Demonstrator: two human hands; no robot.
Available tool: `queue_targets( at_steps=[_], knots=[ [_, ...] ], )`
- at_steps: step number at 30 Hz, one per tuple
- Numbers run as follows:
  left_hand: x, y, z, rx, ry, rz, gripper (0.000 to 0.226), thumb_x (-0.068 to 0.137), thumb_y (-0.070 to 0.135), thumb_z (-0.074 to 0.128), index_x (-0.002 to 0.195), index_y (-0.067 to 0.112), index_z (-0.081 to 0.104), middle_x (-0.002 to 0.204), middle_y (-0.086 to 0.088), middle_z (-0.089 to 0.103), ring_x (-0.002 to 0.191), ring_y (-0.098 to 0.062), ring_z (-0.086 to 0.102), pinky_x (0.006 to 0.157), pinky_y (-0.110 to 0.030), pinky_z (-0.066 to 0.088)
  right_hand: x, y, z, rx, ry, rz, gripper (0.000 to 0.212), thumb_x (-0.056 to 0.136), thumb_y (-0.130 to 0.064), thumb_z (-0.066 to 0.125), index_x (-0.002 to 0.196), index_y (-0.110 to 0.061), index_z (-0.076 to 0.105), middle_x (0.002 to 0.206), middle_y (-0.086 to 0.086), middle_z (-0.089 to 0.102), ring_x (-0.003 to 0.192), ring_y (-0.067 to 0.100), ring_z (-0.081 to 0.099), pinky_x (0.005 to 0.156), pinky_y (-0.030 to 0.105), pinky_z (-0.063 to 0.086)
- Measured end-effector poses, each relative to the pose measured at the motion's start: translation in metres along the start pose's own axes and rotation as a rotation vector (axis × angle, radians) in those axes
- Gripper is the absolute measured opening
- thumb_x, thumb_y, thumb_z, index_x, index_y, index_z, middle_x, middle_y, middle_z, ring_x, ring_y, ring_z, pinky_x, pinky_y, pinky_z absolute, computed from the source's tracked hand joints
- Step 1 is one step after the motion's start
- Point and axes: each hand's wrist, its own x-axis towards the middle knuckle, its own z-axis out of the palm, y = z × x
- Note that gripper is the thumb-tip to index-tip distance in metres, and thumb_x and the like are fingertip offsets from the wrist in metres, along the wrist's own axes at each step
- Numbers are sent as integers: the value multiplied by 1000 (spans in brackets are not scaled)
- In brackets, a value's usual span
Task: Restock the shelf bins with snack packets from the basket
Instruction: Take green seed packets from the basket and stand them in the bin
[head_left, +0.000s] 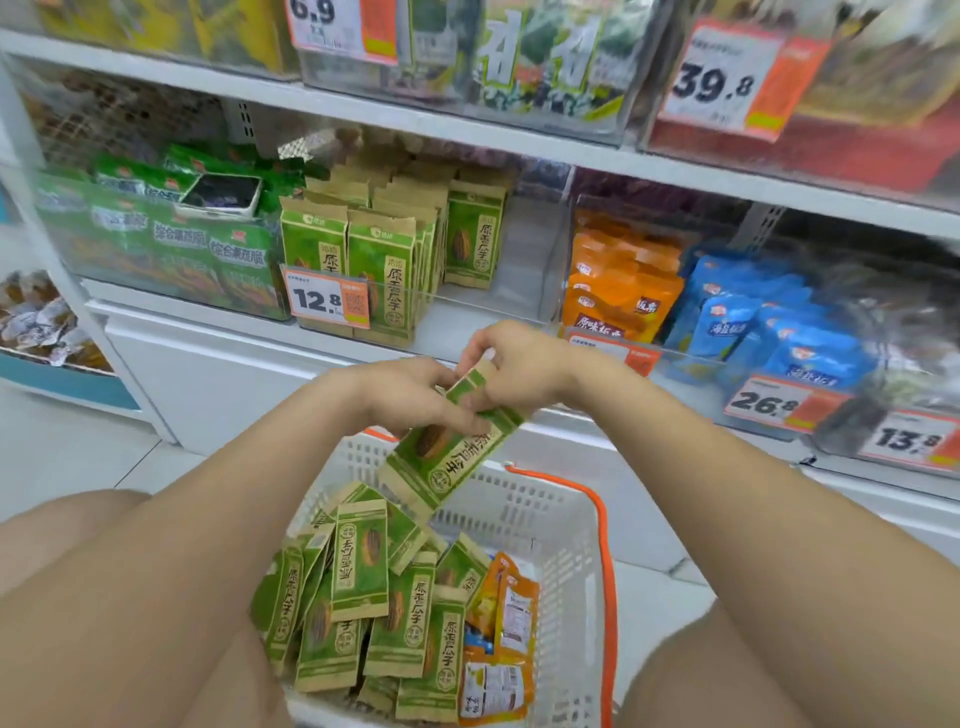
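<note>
Holding a stack of green packets (451, 451) above the white basket (550, 525), the left hand (410, 397) and right hand (511, 366) both curl their fingers around its upper end. More green packets (363, 597) and orange ones (506, 623) lie in the basket. On the shelf, the clear bin (493, 296) holds matching green packets behind a 12.8 price tag (326, 302).

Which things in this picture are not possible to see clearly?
Head view only:
- Count of green packets held: left hand and right hand cover their tops.
- Basket bottom: packets and forearms hide it.
- Far-right price tag: last digit blurred.
- Top shelf bins: cut by frame edge.
</note>
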Motion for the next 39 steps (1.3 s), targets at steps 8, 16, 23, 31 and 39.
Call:
queue_targets(
  at_steps=[8,16,23,31,39],
  knots=[
    [-1,31,-5,-646,304,180,24,108,28,56,125,19,70,109,-3,80,92,-15,77,75,-35,61,-12,9,-14,775,400,81,33,94,-27,75,117,-17,56,103,13,77,84,26,78,75,46,66],
    [14,46,7,-1005,473,134,39,114,35,36,120,15,69,108,-10,80,104,-27,76,98,-50,57,-29,3,-14,881,442,63,17,87,-8,83,101,-4,73,85,12,79,74,21,79,60,28,61],
    [18,51,-3,-998,605,166,42,115,39,33,110,21,70,98,-4,81,91,-18,79,83,-41,59,-21,-2,-13,709,498,-30,23,90,-21,82,111,-18,73,84,0,80,81,15,79,80,44,65],
    [18,63,-43,-146,1031,288,41,112,37,33,108,10,63,108,-6,64,106,-27,56,90,-40,41,0,-9,-25,535,917,-254,30,89,-8,78,115,-18,66,99,-10,75,92,5,72,85,36,62],
    [44,42,-57,394,1177,258,31,82,23,68,110,26,55,119,0,45,120,-29,39,102,-48,29,54,5,-29,328,908,-101,23,95,-14,72,108,-25,56,101,-12,68,98,11,64,85,29,57]
  ],
)
